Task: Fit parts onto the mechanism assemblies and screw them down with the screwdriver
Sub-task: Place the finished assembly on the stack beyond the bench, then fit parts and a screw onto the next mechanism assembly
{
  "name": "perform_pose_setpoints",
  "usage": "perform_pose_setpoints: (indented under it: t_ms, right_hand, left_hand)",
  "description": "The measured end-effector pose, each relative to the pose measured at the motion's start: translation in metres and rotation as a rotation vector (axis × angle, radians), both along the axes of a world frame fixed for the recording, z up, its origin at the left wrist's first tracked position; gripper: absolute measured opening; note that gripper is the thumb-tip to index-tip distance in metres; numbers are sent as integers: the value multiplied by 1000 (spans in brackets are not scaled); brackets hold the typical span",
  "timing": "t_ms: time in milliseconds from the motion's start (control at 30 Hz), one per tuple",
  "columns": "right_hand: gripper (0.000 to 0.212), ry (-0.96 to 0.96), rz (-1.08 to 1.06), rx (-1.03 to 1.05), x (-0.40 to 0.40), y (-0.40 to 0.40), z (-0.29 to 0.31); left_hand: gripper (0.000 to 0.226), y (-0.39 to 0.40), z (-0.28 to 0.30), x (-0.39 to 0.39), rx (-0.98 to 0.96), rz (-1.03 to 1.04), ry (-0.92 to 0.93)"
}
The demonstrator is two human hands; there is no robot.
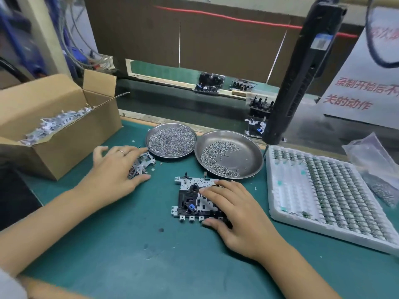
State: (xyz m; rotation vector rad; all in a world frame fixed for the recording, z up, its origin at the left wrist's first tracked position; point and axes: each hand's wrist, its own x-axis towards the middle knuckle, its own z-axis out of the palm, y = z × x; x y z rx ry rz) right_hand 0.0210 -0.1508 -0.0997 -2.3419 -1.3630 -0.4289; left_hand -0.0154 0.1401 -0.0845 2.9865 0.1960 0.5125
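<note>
A white and black mechanism assembly (pixel 190 199) with a small blue part lies flat on the green mat (pixel 129 244). My right hand (pixel 235 210) lies on its right half, fingers spread over the top and thumb against its near edge. My left hand (pixel 116 169) rests with spread fingers on a small pile of white metal parts (pixel 141 166) to the left of the assembly. A black electric screwdriver (pixel 300 70) hangs upright above the table at the right, with no hand on it.
Two round metal dishes of screws (pixel 171 140) (pixel 228 156) sit behind the assembly. An open cardboard box (pixel 56 126) of white parts stands at the left. A white foam tray (pixel 323 190) of small components lies at the right. More assemblies (pixel 209 83) sit on the belt behind.
</note>
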Motion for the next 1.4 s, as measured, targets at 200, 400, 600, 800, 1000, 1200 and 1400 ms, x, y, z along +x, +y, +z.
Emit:
perform_pose_setpoints:
  t_ms: [200, 400, 600, 800, 1000, 1200, 1400]
  right_hand:
    - [48, 12, -3, -3, 1, -1, -2]
    - [45, -4, -5, 1, 3, -1, -3]
    - [43, 4, -5, 8, 3, -2, -4]
    - [41, 16, 8, 20, 3, -1, -3]
    - [39, 187, 0, 292, -5, 2, 3]
    - [23, 268, -89, 582, -7, 10, 3]
    - [14, 335, -177, 607, 4, 2, 0]
  left_hand:
    - [43, 7, 6, 8, 59, -105, -27]
    - [15, -1, 5, 6, 45, -103, -127]
    - [4, -7, 5, 7, 17, -92, -233]
    - [10, -11, 16, 4, -158, -96, -345]
    - [11, -45, 26, -8, -177, -262, -510]
    - [16, -103, 23, -9, -281, -441, -500]
    - [17, -107, 18, 0, -699, -449, -247]
